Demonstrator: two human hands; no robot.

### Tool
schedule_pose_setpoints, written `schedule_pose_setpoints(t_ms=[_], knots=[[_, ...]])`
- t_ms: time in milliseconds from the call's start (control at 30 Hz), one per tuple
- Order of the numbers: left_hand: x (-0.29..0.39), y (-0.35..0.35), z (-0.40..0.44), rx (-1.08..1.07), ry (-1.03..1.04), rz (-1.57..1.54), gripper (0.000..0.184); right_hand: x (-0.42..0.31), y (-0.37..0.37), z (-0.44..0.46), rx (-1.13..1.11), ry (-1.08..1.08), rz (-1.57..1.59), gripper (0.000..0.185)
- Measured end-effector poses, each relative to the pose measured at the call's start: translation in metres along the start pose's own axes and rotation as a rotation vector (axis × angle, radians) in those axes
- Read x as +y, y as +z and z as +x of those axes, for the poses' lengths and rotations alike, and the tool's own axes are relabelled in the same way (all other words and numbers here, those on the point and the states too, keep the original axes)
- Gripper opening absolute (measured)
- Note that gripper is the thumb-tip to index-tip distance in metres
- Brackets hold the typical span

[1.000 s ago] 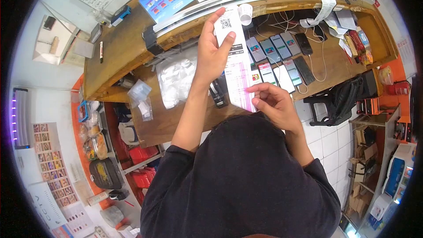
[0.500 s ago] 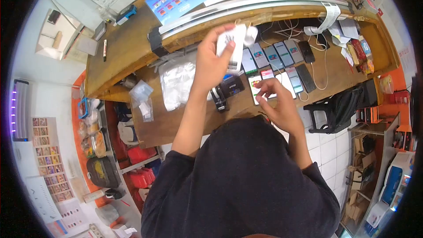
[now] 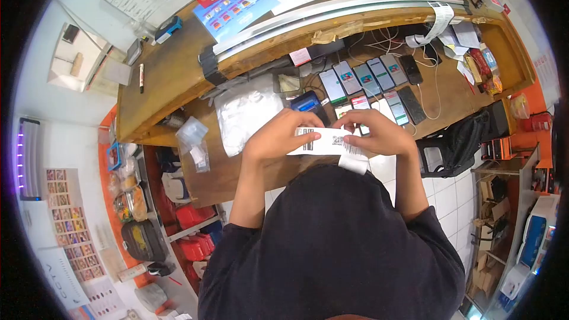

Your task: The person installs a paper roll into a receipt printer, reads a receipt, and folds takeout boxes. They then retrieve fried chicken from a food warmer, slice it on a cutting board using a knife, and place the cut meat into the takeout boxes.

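Note:
My left hand and my right hand pinch a white printed receipt between thumbs and fingers. It is stretched level above the desk's front edge, close to my head. Dark print and a square code show on its face, and its right end curls down. Beyond my hands several smartphones lie in rows on the desk, many with lit screens. A blue and black device sits just past my left hand, partly hidden by it.
Clear plastic bags lie on the wooden desk at left. A raised shelf carries leaflets and a marker. White cables run among the phones. A black backpack stands at right, near a small shelf unit.
The receipt, held up folded in my left hand, has come down toward me and opened out. My right hand has moved in and gripped its other end.

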State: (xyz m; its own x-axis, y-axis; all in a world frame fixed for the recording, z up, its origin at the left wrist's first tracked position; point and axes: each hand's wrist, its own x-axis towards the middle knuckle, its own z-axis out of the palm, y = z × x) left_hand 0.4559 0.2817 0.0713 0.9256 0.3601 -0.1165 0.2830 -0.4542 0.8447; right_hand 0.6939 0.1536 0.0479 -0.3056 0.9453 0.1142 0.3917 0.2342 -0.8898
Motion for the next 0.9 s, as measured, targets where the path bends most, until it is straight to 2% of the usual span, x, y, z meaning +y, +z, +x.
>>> schedule_pose_setpoints(t_ms=[33,200,333,433,533,567,667,700,767,833,900], knots=[[-0.002,0.003,-0.002,0.001,0.009,0.027,0.020,0.002,0.006,0.003,0.008,-0.016,-0.016,0.022],[-0.009,0.009,-0.009,0.038,-0.011,0.039,0.024,-0.002,0.032,0.023,-0.026,0.123,0.037,0.020],[-0.043,0.020,-0.014,0.166,-0.010,-0.078,0.018,0.006,0.053,0.032,0.161,-0.188,-0.199,0.015],[-0.040,0.015,-0.017,0.155,-0.099,-0.127,0.017,-0.004,0.057,0.034,0.160,-0.097,-0.233,0.015],[-0.049,0.011,-0.025,0.251,-0.011,-0.161,0.017,-0.004,0.048,0.036,0.058,0.087,-0.212,0.015],[-0.058,0.005,-0.032,0.291,0.011,-0.143,0.021,-0.002,0.038,0.035,0.086,0.072,-0.153,0.015],[-0.046,-0.018,-0.049,0.417,-0.370,0.132,0.030,0.000,0.011,0.035,0.180,0.011,-0.076,0.014],[-0.041,-0.018,-0.052,0.397,-0.287,0.064,0.036,-0.009,0.006,0.038,0.112,0.014,-0.102,0.015],[-0.052,0.001,-0.043,0.369,0.134,0.114,0.036,-0.017,0.009,0.045,-0.036,0.038,-0.164,0.018],[-0.047,0.022,-0.031,0.284,0.357,0.077,0.028,-0.021,0.022,0.056,-0.200,0.069,-0.242,0.020],[-0.036,0.011,-0.041,0.197,-0.059,-0.096,0.028,-0.017,0.019,0.061,-0.217,0.036,-0.294,0.022]])
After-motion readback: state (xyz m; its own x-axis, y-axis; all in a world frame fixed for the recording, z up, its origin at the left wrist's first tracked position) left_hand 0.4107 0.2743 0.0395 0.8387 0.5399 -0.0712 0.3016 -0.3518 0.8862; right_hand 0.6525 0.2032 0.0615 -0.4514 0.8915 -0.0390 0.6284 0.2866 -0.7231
